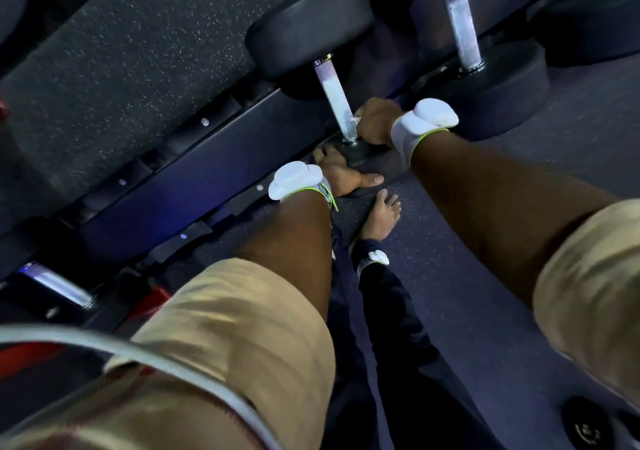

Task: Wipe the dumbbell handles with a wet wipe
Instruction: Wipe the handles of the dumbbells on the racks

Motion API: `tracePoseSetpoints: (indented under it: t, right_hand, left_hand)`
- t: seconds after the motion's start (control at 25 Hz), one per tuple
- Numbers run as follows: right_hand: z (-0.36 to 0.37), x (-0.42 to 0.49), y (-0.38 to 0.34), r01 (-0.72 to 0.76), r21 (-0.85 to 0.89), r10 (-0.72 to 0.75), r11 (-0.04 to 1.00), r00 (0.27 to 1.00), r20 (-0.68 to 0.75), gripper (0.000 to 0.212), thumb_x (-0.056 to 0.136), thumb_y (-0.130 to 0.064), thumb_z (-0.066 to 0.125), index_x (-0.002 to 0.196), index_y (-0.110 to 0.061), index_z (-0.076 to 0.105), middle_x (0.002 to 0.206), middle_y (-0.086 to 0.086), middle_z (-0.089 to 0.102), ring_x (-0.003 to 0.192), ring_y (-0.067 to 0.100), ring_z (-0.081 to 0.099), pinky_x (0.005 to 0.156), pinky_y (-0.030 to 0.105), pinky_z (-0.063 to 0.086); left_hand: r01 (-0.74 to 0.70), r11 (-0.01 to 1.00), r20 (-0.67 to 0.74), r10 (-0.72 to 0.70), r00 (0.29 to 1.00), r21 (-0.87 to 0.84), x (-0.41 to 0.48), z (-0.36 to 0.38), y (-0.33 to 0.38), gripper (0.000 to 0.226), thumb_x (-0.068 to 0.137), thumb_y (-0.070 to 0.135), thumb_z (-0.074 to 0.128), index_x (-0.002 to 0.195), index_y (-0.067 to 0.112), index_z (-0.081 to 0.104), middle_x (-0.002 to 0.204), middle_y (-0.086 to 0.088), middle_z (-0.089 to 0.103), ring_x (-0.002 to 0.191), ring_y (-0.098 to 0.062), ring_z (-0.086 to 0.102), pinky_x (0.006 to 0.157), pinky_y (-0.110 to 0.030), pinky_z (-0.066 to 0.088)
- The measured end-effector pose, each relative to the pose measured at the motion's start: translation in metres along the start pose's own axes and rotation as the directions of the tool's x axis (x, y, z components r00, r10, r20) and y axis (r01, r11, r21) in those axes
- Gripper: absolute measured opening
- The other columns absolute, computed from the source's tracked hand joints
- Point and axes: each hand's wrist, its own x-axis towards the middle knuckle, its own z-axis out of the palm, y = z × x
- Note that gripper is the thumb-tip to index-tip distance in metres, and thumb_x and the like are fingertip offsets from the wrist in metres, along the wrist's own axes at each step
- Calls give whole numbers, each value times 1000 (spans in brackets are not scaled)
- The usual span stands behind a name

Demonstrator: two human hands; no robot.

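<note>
Right grip: right hand [375, 122] is closing round the lower end of the near dumbbell handle [333, 101], pressing a white wet wipe [356, 120] against the knurled metal.
Left grip: left hand [341, 172] is lying on the near weight head [360, 153], thumb stretched out. I cannot tell whether its fingers are curling round the head.
Where the handle is: it is sloping up from the near head to the far weight head [308, 23] on the rack.
Progress: wiping is under way at the bottom of this handle. The bare stretch above the hand is looking dry and possibly unwiped.
Left to do: the neighbouring handle [460, 23] is standing untouched. Judging by that, the task is nowhere near finishing.
</note>
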Motion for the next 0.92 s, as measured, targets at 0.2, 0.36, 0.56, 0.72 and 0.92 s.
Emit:
tracePoseSetpoints:
  t: [0.2,0.36,0.56,0.72,0.92]
  right_hand:
    - [2,-9,14,-23,-4,22,1000,995,-97,32,91,-27,52,116,-16,69,123,15,64,117,36,57,100,39,46]
    - [-1,3,5,15,0,-15,1000,1000,16,30,93,-22,52,114,-10,69,123,17,64,116,36,58,94,34,46]
    - [4,-1,13,2,-11,-2,1000,999,-46,32,89,-28,55,114,-16,70,121,14,66,114,35,60,97,37,49]
    - [1,5,12,-9,-24,8,1000,999,-40,33,91,-31,54,114,-13,70,119,16,66,113,36,60,93,35,49]
    - [10,2,7,23,-26,-24,999,998,-57,31,87,-19,55,112,-8,69,115,20,67,110,37,62,90,36,50]
  left_hand:
    - [20,999,37,-22,999,48,0,-2,0,134,61,73,75,157,13,3,161,-12,8,148,-30,16,119,-40,18]
    - [17,999,46,-19,999,46,-1,-3,1,136,61,74,75,157,12,1,161,-11,7,148,-31,15,120,-41,17]
    - [14,997,45,-17,999,74,-1,-5,0,136,62,75,73,156,10,0,161,-12,7,148,-32,16,120,-41,18]
    - [18,998,35,-20,999,62,-1,-5,-1,136,62,76,73,156,9,1,161,-12,6,148,-31,15,120,-41,17]
    - [4,999,13,-4,1000,41,-2,-3,-2,135,62,74,74,156,7,3,161,-13,7,149,-28,14,120,-37,16]
